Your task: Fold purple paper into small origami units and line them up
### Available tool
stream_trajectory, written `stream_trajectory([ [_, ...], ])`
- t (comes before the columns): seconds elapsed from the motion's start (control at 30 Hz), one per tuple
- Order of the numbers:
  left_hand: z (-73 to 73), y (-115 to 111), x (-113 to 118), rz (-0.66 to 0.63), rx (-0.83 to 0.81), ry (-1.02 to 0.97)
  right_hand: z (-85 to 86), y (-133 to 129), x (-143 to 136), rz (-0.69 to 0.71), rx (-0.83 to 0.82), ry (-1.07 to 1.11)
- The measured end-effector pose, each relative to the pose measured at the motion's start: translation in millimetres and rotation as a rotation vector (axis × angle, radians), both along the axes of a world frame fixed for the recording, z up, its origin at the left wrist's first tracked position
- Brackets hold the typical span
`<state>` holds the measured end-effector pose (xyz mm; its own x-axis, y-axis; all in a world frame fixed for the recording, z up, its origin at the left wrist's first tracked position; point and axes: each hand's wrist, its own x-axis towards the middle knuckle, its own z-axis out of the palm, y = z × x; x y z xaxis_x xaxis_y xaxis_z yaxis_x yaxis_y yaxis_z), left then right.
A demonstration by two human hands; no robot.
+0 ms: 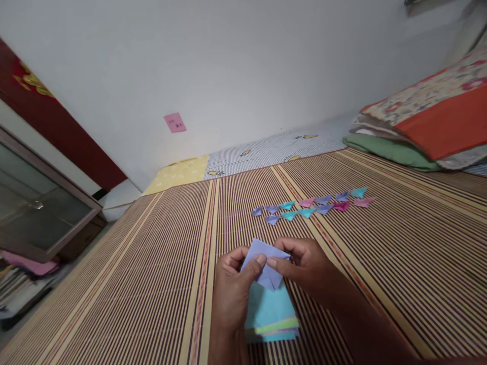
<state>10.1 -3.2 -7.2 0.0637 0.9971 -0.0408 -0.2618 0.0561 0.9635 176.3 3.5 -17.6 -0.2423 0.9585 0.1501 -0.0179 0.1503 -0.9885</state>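
A folded lavender paper [266,276] is held up between both hands, near the bottom centre. My left hand [235,284] pinches its left side, thumb on the front face. On the right side, my right hand [302,258] grips it with thumb and fingers, the thumb tip close to the left one. Beneath the paper lies a stack of square paper sheets [272,309], cyan on top with green and purple edges showing. Beyond the hands, several small folded paper pieces [306,212] in cyan, pink, purple and magenta stand in two rows.
A striped bamboo mat [171,263] covers the surface. Folded bedding [441,121] is piled at the back right. A pink note [175,122] is on the white wall. At the left is a glass-fronted cabinet [38,197].
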Motion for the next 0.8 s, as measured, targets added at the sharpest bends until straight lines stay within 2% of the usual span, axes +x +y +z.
stream_trajectory([
  [0.4,2.6,0.1,4.8,0.062,0.036,0.028,11.6,1.9,23.5,0.008,0.044,-0.039],
  [0.67,0.2,-2.8,9.4,0.048,0.006,0.087,2.7,1.8,9.6,0.012,-0.014,-0.04],
  [0.8,1.9,-1.9,9.8,-0.016,-0.004,0.074,3.5,1.0,10.6,0.078,-0.02,0.002],
])
